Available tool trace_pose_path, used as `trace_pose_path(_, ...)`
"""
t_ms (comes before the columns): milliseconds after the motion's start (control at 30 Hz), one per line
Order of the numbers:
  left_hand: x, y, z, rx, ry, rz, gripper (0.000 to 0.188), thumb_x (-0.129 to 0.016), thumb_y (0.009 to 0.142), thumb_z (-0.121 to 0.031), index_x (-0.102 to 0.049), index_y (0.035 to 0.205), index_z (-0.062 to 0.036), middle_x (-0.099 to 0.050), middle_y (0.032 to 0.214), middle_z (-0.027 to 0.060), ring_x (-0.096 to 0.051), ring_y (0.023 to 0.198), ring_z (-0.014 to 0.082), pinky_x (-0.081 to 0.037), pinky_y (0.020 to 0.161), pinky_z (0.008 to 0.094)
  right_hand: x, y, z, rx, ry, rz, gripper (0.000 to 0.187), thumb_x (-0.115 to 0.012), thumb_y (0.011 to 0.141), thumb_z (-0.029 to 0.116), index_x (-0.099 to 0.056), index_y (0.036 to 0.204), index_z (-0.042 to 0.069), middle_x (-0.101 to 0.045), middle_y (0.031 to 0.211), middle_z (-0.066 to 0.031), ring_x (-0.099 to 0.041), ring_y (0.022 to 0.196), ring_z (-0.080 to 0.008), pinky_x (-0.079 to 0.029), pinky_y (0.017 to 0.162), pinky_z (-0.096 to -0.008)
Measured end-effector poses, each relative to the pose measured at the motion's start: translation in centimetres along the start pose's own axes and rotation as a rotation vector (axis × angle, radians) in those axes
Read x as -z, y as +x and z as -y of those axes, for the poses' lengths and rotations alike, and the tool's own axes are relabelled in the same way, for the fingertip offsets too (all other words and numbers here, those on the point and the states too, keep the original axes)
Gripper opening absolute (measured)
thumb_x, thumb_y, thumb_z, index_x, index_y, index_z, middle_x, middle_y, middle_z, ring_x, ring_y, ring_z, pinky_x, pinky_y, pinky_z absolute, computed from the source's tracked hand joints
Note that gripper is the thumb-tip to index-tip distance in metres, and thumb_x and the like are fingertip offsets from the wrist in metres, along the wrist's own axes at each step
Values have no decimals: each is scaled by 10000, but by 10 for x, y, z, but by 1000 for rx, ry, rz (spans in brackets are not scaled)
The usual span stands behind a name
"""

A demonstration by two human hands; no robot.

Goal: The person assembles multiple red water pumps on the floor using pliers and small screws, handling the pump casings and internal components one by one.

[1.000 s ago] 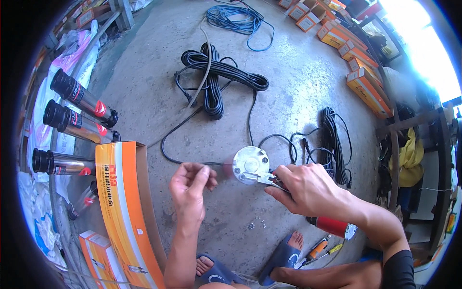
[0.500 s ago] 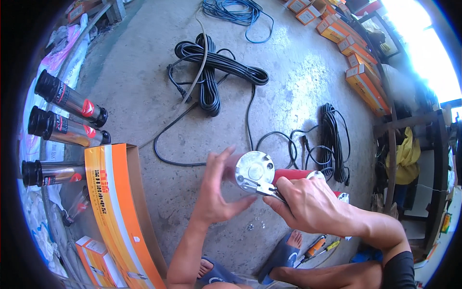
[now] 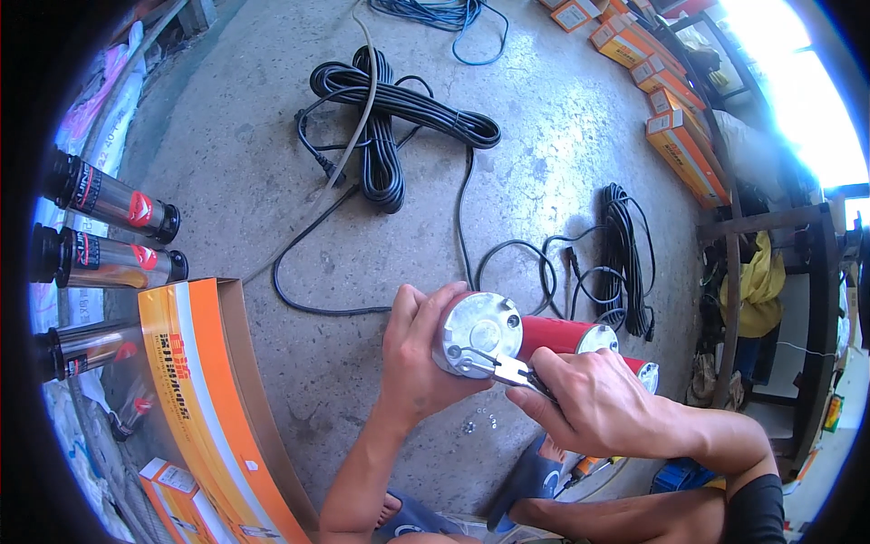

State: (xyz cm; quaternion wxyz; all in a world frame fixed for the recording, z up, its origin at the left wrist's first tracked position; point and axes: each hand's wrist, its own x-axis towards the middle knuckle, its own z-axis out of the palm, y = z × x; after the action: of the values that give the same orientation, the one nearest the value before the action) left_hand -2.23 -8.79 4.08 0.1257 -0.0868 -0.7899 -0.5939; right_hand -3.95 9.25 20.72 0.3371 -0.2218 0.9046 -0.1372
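My left hand [image 3: 419, 358] is wrapped round the side of a red cylinder with a silver metal end cap [image 3: 487, 319], which faces up at me. In my right hand [image 3: 594, 399] is a pair of pliers [image 3: 513, 371]. Its slim tips lie at the near edge of the cap, beside a screw hole; whether they grip anything there is too small to tell. Close by on the right lie another red cylinder [image 3: 555, 334] and a third one, partly hidden by my right hand. Several tiny metal parts [image 3: 471, 426] lie on the floor below my hands.
Coiled black cables [image 3: 385, 131] lie ahead, with another black coil [image 3: 623, 263] to the right. A tall orange carton [image 3: 204, 390] stands at left beside several metal tubes [image 3: 109, 199] with black ends. Orange boxes [image 3: 684, 154] line the far right. A screwdriver [image 3: 584, 469] lies by my foot.
My left hand has closed round the red cylinder, where its fingers were spread apart before. The pliers stay at the cap's near edge. The view has shifted slightly.
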Motion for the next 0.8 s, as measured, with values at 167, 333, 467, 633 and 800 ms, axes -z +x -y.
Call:
trace_pose_path(167,-1,1,0,-18,-19,-24,971,-1042,462,-285,-652,1314,-31,-598,1037,97,-606,905,259,-542,805,393,0,2,4,-40,19,40,361,-636,1045,303,-538,869,4,-621,646,-200,-618,549,-409,-470,548,-500)
trace_pose_path(333,-2,1,2,-51,10,-40,960,-1040,476,-327,-655,1302,-25,-615,1032,93,-602,873,248,-538,779,383,-6,-1,4,-22,36,-11,373,-628,1051,304,-524,855,4,-618,642,-205,-616,541,-410,-460,529,-497)
trace_pose_path(467,-5,-1,5,-80,38,-70,975,-1035,476,-344,-647,1296,14,-645,1008,85,-578,864,242,-517,761,380,-10,-2,13,-93,22,-13,377,-612,1060,309,-520,865,0,-620,646,-213,-612,527,-404,-453,504,-499)
trace_pose_path(633,-12,-11,2,-108,201,-227,903,-1021,515,-364,-667,1237,45,-649,974,93,-565,814,245,-501,684,371,-18,-3,22,-140,-1,-6,400,-597,1065,344,-529,893,-11,-622,643,-209,-630,515,-388,-469,468,-500)
trace_pose_path(800,-28,-19,-1,-88,232,-370,880,-1001,537,-411,-674,1214,46,-599,910,75,-552,779,238,-481,627,366,-25,-10,29,-144,-200,-59,435,-613,1045,403,-558,894,-2,-629,652,-162,-682,508,-326,-528,432,-440)
